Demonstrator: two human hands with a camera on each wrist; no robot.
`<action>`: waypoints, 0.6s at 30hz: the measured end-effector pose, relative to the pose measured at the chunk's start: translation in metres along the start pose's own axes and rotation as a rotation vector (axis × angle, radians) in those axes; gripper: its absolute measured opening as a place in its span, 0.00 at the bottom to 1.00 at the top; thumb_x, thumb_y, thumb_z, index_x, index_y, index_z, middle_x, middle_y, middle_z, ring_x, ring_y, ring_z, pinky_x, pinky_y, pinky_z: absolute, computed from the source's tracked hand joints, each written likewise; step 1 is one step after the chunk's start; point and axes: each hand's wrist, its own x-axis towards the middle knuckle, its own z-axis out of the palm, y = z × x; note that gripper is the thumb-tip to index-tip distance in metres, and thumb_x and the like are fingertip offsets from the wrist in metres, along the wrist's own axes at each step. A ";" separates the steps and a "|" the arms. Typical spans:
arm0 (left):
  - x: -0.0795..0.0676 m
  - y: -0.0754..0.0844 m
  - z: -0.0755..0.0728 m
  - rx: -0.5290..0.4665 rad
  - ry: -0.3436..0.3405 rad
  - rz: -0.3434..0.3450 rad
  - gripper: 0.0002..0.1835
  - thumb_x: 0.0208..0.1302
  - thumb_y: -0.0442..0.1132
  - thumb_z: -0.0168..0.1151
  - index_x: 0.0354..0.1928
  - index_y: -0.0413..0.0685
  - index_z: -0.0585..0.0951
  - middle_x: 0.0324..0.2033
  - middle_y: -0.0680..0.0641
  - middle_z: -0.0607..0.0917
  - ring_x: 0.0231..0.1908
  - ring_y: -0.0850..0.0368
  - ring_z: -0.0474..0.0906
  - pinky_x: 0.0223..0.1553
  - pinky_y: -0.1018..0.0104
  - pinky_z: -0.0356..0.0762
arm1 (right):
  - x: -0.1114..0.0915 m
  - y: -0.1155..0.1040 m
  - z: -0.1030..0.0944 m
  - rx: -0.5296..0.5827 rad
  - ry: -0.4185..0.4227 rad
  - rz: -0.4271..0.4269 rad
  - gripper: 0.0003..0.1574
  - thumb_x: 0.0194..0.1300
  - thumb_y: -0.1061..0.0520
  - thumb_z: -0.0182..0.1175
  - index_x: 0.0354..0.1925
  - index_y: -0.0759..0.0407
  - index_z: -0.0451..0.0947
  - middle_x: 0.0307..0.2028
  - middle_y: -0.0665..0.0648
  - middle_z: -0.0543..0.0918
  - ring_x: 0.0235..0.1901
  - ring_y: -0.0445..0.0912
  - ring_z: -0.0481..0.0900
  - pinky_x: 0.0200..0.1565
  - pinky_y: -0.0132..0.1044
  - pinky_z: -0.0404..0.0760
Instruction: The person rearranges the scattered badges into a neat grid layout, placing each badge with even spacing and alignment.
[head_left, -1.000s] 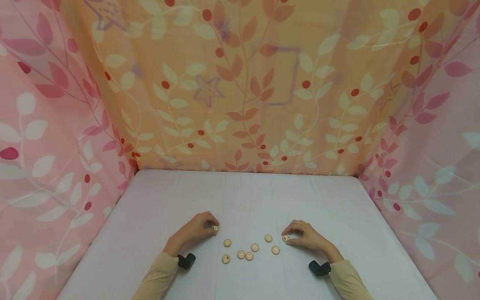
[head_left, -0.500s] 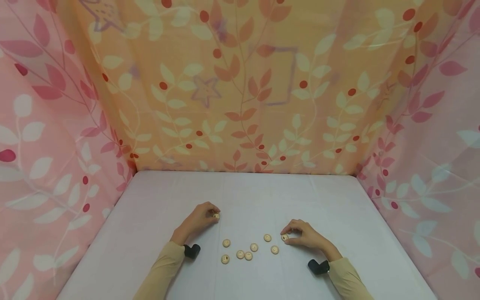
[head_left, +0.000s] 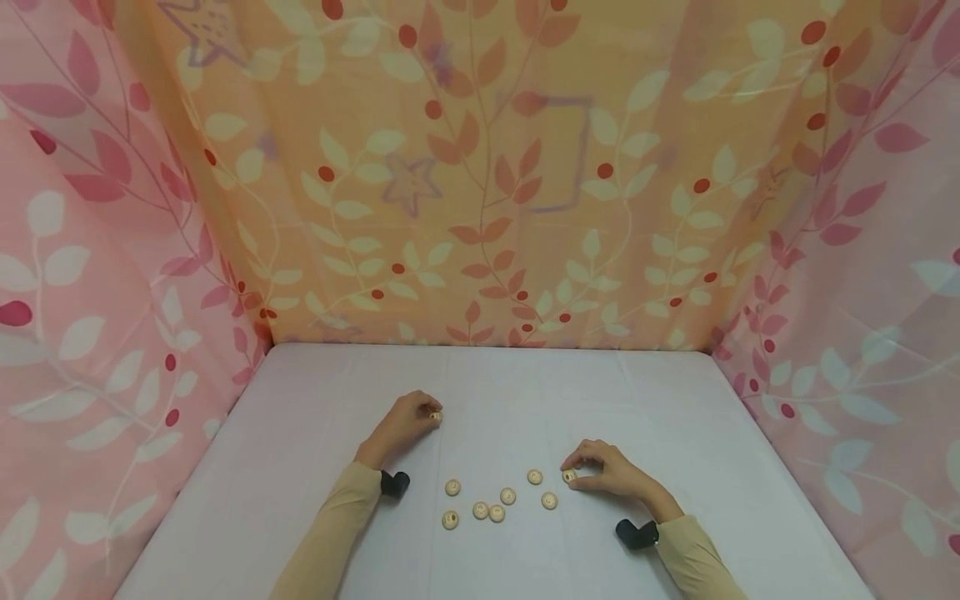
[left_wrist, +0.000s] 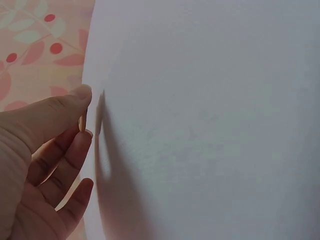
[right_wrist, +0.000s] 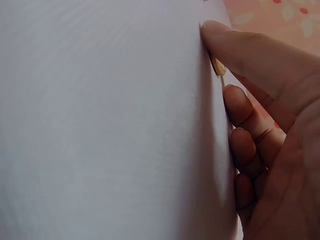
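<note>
In the head view my left hand (head_left: 401,427) pinches a small round wooden disc (head_left: 436,416) with dark marks, farther back on the white table than the other discs. The left wrist view shows that disc (left_wrist: 83,121) edge-on between thumb and fingertips, with the hand's shadow on the cloth beside it. My right hand (head_left: 613,473) pinches another disc (head_left: 569,476) between thumb and fingers, low over the table. From the right wrist, only a sliver of this disc (right_wrist: 219,66) shows behind the thumb; the other fingers curl close along the cloth.
Several similar discs lie scattered between the hands, among them a dark-marked disc (head_left: 450,520) at the left and a plain-looking disc (head_left: 534,477) near the right hand. Patterned curtains (head_left: 480,208) stand along the back and both sides of the white table (head_left: 570,392).
My left hand has moved away from me, toward the back of the table and slightly right, carrying its disc. The right hand stays nearly in place, still pinching its disc.
</note>
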 end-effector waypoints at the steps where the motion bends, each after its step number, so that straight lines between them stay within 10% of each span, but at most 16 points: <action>1: 0.002 -0.001 0.001 -0.002 0.004 0.005 0.09 0.53 0.35 0.68 0.38 0.46 0.82 0.34 0.52 0.81 0.37 0.59 0.75 0.42 0.62 0.73 | 0.000 -0.002 0.000 0.002 0.001 0.000 0.16 0.51 0.49 0.69 0.40 0.46 0.81 0.36 0.44 0.80 0.37 0.42 0.73 0.42 0.36 0.67; 10: 0.016 -0.004 0.006 -0.018 0.019 -0.018 0.09 0.53 0.35 0.67 0.38 0.44 0.82 0.34 0.49 0.80 0.37 0.56 0.75 0.43 0.60 0.72 | -0.001 -0.032 -0.009 0.056 0.004 0.003 0.15 0.50 0.59 0.69 0.40 0.57 0.81 0.35 0.55 0.81 0.36 0.51 0.73 0.41 0.37 0.66; 18: 0.022 -0.004 0.007 -0.016 0.042 -0.016 0.08 0.53 0.34 0.67 0.37 0.42 0.82 0.33 0.47 0.80 0.38 0.53 0.75 0.44 0.57 0.72 | -0.001 -0.014 -0.001 -0.001 0.018 0.029 0.15 0.50 0.55 0.69 0.40 0.49 0.81 0.35 0.47 0.80 0.37 0.43 0.72 0.42 0.35 0.64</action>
